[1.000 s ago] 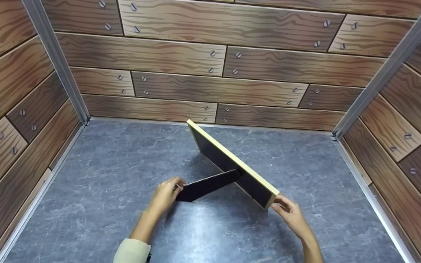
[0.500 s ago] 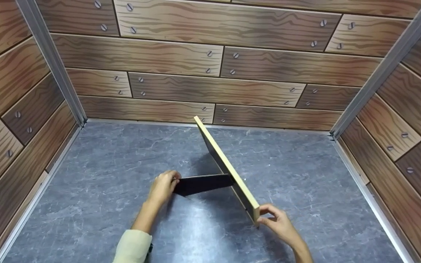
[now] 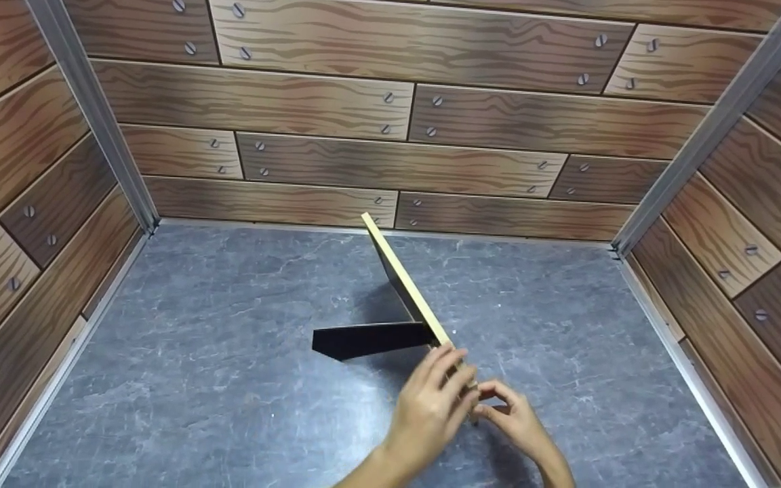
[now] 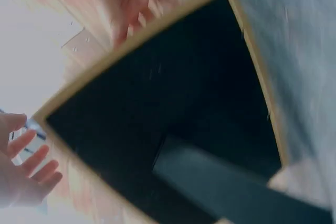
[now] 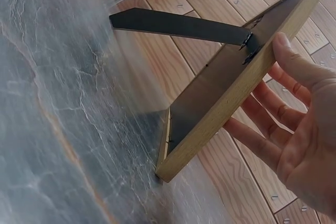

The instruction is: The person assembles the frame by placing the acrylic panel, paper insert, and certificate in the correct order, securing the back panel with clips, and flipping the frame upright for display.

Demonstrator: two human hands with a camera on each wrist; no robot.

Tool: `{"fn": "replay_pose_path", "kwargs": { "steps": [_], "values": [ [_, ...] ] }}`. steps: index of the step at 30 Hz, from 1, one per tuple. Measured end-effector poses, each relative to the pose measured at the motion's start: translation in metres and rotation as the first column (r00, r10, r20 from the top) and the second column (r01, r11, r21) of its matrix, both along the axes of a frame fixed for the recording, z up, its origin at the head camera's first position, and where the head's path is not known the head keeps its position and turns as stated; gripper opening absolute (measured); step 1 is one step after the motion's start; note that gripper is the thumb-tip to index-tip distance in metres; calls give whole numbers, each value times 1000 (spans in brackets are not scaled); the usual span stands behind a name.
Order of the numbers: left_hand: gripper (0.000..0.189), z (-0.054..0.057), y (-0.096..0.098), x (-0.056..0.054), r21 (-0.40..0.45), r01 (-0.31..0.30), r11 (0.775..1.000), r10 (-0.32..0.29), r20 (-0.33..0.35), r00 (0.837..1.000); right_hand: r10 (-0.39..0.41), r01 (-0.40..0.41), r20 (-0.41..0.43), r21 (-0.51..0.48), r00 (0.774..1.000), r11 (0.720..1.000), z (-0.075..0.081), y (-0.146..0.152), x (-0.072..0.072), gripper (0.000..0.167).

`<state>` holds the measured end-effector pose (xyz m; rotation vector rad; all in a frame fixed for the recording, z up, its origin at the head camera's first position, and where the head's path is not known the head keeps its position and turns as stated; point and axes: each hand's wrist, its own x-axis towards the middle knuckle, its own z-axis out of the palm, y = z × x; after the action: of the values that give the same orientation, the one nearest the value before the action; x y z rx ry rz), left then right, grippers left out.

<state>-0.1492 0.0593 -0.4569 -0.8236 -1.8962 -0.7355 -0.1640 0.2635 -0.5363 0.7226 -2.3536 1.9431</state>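
A picture frame (image 3: 404, 274) with a pale wood edge and black back stands on the grey surface, angled away from me. Its black easel leg (image 3: 367, 340) is swung out to the left. In the right wrist view, my right hand (image 5: 310, 124) grips the near side of the frame, thumb on the wooden edge and fingers behind. My left hand (image 3: 424, 410) covers the frame's near upper part in the head view. Its fingers (image 4: 32, 157) look spread and apart from the frame's corner in the left wrist view. Nothing is held in it.
Wood-plank-patterned walls (image 3: 323, 102) close off the back and both sides. Metal strips (image 3: 102, 115) run along the wall corners. The grey marbled surface (image 3: 214, 407) extends around the frame on all sides.
My left hand has let go of the easel leg and moved right to the frame's near end. The frame was turned, its near end swinging left, with my right hand still gripping it.
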Motion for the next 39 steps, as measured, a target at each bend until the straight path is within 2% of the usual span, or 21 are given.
{"fn": "replay_pose_path", "kwargs": {
  "steps": [4, 8, 16, 23, 31, 39],
  "values": [
    [20, -7, 9, 1, 10, -23, 1000, 23, 37, 999, -7, 7, -52, 4, 999, 1000, -3, -4, 2, 22],
    [26, -8, 6, -1, 53, -14, 998, 12, 47, 999, -5, 6, -77, 10, 997, 1000, -2, -10, 4, 24],
    [24, -6, -7, -6, 133, 33, 991, -41, 64, 997, -48, 50, -30, 67, 998, 996, 22, -33, 15, 16],
    [26, -7, -19, -11, 217, 70, 974, -91, 88, 992, -52, 60, -119, 65, 991, 996, 23, -51, 18, 16],
    [23, -9, -32, -17, 281, 77, 957, -102, 78, 992, -104, 119, -140, 108, 985, 987, 25, -70, 22, 15],
    [23, -12, -46, -24, 370, 126, 920, -168, 84, 982, -138, 161, -200, 105, 970, 981, 26, -89, 25, 16]
  ]
}}
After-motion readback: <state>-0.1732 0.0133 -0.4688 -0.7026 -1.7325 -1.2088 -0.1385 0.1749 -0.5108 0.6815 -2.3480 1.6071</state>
